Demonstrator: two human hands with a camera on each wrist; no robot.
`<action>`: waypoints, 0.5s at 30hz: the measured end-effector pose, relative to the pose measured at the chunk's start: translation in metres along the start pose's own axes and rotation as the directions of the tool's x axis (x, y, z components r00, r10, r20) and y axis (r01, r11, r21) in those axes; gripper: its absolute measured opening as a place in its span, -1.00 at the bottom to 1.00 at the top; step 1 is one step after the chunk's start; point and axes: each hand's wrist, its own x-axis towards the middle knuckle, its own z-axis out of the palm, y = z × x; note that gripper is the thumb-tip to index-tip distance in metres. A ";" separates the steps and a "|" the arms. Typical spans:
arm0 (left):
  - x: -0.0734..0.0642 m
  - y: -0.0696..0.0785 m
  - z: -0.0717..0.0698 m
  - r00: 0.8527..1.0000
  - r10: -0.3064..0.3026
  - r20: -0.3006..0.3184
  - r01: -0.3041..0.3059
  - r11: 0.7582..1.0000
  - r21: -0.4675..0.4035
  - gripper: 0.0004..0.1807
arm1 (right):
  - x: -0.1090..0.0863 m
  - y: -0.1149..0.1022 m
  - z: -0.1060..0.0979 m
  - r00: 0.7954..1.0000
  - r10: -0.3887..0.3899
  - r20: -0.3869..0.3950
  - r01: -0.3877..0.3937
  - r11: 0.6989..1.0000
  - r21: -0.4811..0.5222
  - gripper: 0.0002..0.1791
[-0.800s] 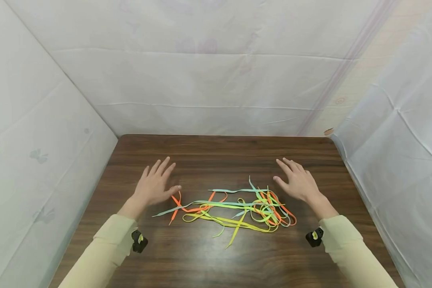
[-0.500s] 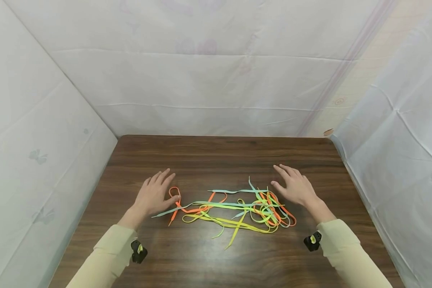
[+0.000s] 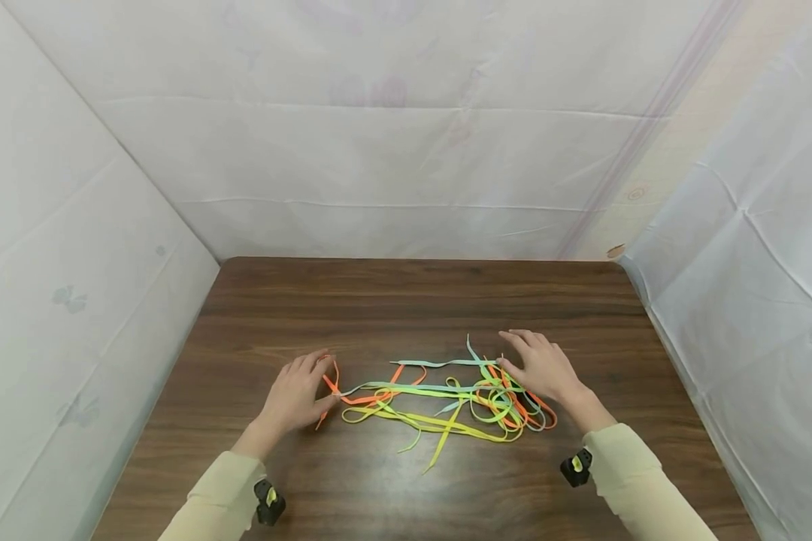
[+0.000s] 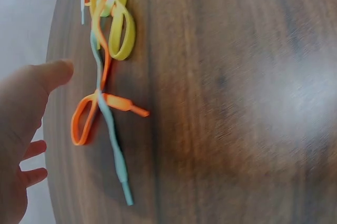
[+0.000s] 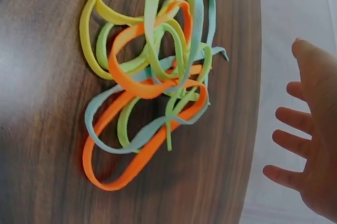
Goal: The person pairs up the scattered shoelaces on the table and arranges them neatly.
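Several flat shoelaces lie in a loose tangle across the middle of the table in the head view. Among them are an orange shoelace (image 3: 368,400), a yellow shoelace (image 3: 440,426), a pale blue shoelace (image 3: 440,364) and a light green shoelace (image 5: 151,18). Their loops bunch up at the right end. My left hand (image 3: 298,392) hovers over the left end, fingers relaxed, near the orange loop (image 4: 75,124) and a blue lace tip (image 4: 122,168). Above the bunched right end is my right hand (image 3: 546,370), its fingers loosely spread. Neither hand grips a lace.
The dark wood-grain table (image 3: 406,300) has rounded far corners. A white sheet (image 3: 406,165) hangs behind it, and similar sheets (image 3: 61,300) line both sides. Dark wrist cameras (image 3: 269,502) hang below the sleeves.
Both hands have come down and nearer to the laces, the left toward the orange loop and the right inward to the bunched end. The laces lie as before.
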 end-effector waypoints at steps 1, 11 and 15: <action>-0.001 0.001 0.002 1.000 0.000 -0.002 0.000 1.000 0.000 -0.24 | -0.001 -0.001 0.001 1.000 -0.008 -0.008 0.008 1.000 0.001 -0.40; -0.015 0.008 0.020 0.996 -0.007 -0.084 0.010 0.999 0.032 -0.50 | -0.002 -0.010 0.013 0.998 -0.058 -0.013 0.059 0.998 0.028 -0.47; -0.018 0.010 0.026 0.992 0.005 -0.126 0.003 0.998 0.064 -0.60 | -0.003 -0.011 0.020 0.997 -0.071 -0.023 0.071 0.997 0.036 -0.51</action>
